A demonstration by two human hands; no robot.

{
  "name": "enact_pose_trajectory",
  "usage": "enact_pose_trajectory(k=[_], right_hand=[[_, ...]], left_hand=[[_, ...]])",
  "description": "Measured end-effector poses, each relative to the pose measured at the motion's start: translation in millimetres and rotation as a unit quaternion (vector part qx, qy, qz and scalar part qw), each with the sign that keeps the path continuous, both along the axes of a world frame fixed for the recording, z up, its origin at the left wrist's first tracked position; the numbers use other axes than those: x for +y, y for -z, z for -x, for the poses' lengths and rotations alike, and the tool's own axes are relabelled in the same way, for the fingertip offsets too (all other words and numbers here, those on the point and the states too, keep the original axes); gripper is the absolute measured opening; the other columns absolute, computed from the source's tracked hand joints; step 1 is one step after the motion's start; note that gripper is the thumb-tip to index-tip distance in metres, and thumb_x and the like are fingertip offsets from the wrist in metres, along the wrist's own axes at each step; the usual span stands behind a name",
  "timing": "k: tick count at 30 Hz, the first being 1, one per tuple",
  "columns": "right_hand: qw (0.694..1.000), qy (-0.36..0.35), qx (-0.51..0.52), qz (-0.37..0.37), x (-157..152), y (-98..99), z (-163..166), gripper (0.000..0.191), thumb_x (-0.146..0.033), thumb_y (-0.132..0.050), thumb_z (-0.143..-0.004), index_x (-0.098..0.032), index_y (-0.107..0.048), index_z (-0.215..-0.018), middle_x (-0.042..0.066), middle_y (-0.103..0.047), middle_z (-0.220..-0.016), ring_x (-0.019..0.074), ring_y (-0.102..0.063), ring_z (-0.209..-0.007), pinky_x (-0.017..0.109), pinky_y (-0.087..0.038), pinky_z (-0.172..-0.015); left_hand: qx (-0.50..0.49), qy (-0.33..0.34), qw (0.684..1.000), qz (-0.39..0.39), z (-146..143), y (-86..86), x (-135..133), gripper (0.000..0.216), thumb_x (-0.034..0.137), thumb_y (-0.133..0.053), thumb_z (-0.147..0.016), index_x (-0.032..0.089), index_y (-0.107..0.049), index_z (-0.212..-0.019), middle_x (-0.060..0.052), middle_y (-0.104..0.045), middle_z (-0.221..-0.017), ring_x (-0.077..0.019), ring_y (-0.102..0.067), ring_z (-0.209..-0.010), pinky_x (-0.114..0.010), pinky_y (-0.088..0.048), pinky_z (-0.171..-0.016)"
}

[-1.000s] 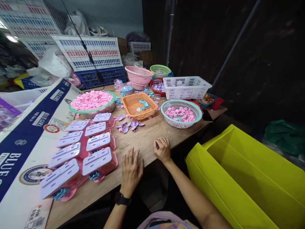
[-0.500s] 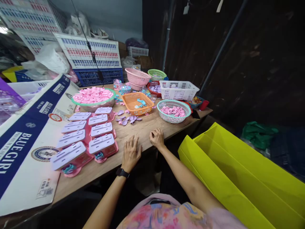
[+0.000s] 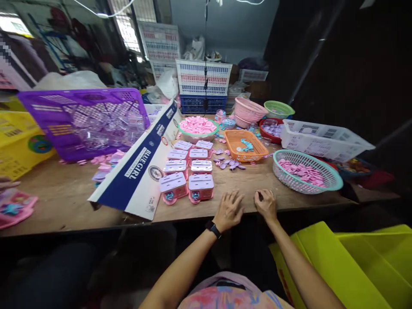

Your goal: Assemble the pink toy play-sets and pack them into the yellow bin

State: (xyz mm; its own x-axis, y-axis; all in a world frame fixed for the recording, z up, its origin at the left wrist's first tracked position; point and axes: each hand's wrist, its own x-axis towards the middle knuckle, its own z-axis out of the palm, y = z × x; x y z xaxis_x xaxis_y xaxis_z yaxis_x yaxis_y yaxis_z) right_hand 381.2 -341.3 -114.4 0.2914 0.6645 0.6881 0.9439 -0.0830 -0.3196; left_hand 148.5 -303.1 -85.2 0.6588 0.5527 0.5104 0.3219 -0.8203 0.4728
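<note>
My left hand (image 3: 229,209) lies on the wooden table (image 3: 238,184) near its front edge, fingers spread, holding nothing. My right hand (image 3: 266,203) rests at the same edge, its fingers curled towards the thumb around a small hollow; nothing shows in it. Left of my hands stand two rows of pink toy boxes (image 3: 201,193) with lilac slotted tops. Beyond my left hand lie several loose lilac spoons (image 3: 232,164). An orange basket (image 3: 246,155) holds blue pieces. Nearest my right hand is a mint-rimmed basket (image 3: 291,183) of pink pieces.
A cardboard divider (image 3: 141,180) stands left of the boxes, with a purple crate (image 3: 64,124) of clear plastic behind it. Another person's hand (image 3: 7,183) is at the far left. White basket (image 3: 328,143) and yellow bin (image 3: 309,249) are on the right.
The view has swung left, bringing in the purple crate and the other person's hand. Both my hands stay resting at the table edge in much the same pose.
</note>
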Motion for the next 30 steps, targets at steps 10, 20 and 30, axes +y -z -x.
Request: enact_pose_trajectory(k=[10, 20, 30], right_hand=[[1.000, -0.025, -0.006, 0.014, 0, -2.4, 0, 0.029, -0.033, -0.049, -0.093, -0.018, -0.073, -0.086, 0.013, -0.073, -0.092, 0.0286, -0.062, -0.090, 0.041, -0.044, -0.082], [0.989, -0.098, 0.104, -0.038, 3, -6.5, -6, 0.034, -0.043, -0.052, -0.096, -0.021, -0.077, -0.096, 0.014, -0.071, -0.102, 0.0307, -0.066, -0.097, 0.048, -0.053, -0.090], [0.942, -0.315, 0.105, 0.040, 178, -117.8, 35, 0.028, -0.034, -0.056, -0.096, -0.021, -0.074, -0.113, 0.012, -0.065, -0.122, 0.0258, -0.067, -0.113, 0.043, -0.056, -0.101]], left_hand=[[-0.153, -0.181, 0.970, -0.049, 106, -82.0, 1, 0.031, 0.025, -0.045, -0.104, 0.015, -0.065, -0.125, -0.014, -0.069, -0.127, -0.0230, -0.065, -0.123, -0.042, -0.053, -0.110], [0.088, -0.346, 0.933, 0.040, 175, -133.0, 204, 0.055, 0.040, -0.049, -0.095, 0.005, -0.058, -0.136, -0.025, -0.053, -0.147, -0.0334, -0.049, -0.141, -0.052, -0.036, -0.121], [0.219, -0.297, 0.917, 0.154, 163, -89.3, 308, 0.075, 0.060, -0.031, -0.098, 0.013, -0.046, -0.154, -0.018, -0.042, -0.163, -0.0303, -0.037, -0.153, -0.045, -0.028, -0.126]])
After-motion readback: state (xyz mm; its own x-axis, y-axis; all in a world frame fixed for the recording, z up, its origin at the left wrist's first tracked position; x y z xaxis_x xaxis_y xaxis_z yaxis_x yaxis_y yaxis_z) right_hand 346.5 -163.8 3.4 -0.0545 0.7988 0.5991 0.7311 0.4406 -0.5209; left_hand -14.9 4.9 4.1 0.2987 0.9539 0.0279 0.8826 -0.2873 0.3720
